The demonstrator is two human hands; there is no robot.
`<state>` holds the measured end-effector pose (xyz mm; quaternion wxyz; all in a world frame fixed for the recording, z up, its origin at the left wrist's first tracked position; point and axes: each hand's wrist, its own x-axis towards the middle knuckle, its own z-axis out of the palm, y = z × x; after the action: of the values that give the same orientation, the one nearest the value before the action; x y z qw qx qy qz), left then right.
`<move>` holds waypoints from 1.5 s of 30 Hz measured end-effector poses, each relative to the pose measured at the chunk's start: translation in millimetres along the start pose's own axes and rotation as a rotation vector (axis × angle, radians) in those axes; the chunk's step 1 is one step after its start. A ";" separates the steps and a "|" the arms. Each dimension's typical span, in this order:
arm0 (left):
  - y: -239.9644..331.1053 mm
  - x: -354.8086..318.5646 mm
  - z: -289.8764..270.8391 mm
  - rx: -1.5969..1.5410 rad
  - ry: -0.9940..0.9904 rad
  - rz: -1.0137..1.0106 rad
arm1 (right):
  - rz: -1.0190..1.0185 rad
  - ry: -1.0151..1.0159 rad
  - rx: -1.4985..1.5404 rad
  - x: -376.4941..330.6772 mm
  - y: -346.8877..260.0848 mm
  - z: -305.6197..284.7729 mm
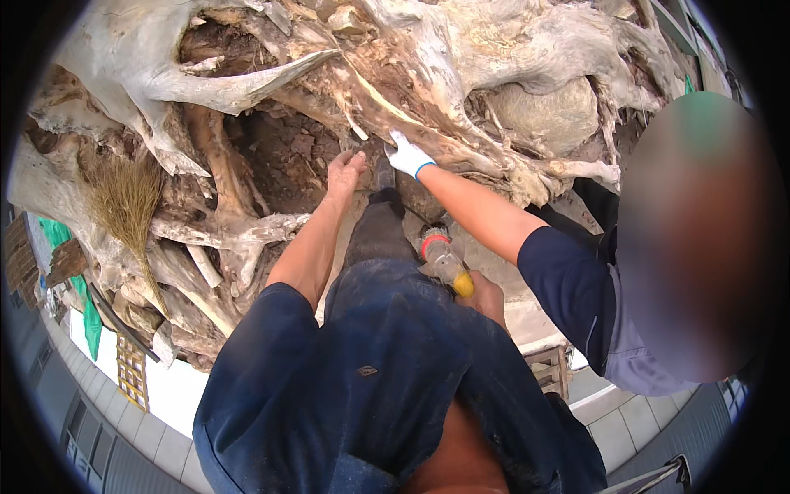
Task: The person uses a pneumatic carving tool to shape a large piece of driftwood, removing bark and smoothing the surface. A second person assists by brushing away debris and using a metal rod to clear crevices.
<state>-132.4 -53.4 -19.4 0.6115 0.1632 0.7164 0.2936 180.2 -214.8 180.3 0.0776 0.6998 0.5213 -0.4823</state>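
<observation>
My left hand (346, 173) is bare and reaches forward beside a hollow in a large mass of pale, twisted tree roots (403, 107). Its fingers are loosely bent, with nothing visible between them. Low at my right side, my right hand (484, 298) is closed round a hand-held power tool (444, 261) with a dusty grey body, a red ring and a yellow end. Its fingers are partly hidden behind the tool. Just right of my left hand, a co-worker's white-gloved hand (407, 156) touches the root wood.
The co-worker's navy sleeve (568, 263) crosses in from the right, close to my right arm. A straw broom (123, 198) leans on the roots at left. A large rounded stone (543, 115) is lodged among them. My shoe (384, 174) stands near the hollow.
</observation>
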 end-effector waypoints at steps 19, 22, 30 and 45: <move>3.5 99.2 46.5 -0.306 0.120 -0.055 | 0.040 0.018 0.031 -1.4 -53.4 6.7; 11.5 95.6 47.8 -0.278 0.138 -0.060 | 0.033 0.028 0.048 2.6 -58.4 7.7; -4.7 44.7 40.6 -0.038 -0.105 -0.134 | 0.027 0.107 0.104 1.1 -63.3 10.2; -66.4 -169.9 21.7 0.992 -0.921 0.448 | -0.347 -0.035 0.427 18.0 -132.7 -44.2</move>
<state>-69.2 -200.7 70.3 0.6307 0.6730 0.3835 -0.0470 99.6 -117.0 242.2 -0.1464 0.5921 0.5186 -0.5991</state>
